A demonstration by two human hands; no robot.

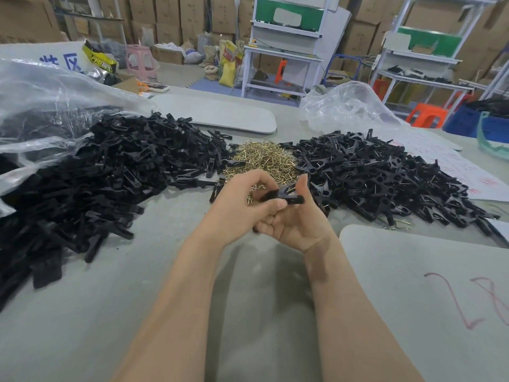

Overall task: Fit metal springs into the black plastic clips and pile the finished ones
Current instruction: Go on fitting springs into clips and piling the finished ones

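Clip [287,196], probably light, stiff and slick, is held just in front of the springs [264,158], left hand [242,205] curled over one end, right hand [294,230] cupping the other under its thumb; the ends look like the safest hold.

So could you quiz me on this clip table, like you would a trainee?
1. True or false: the gold springs lie between the pile of loose black parts and the pile of finished clips.
2. The clip in hand is held by: A the left hand alone; B the right hand alone; C both.
3. Fill in: the finished clips lie on the person's ____ side.
Key: 1 true; 2 C; 3 right.
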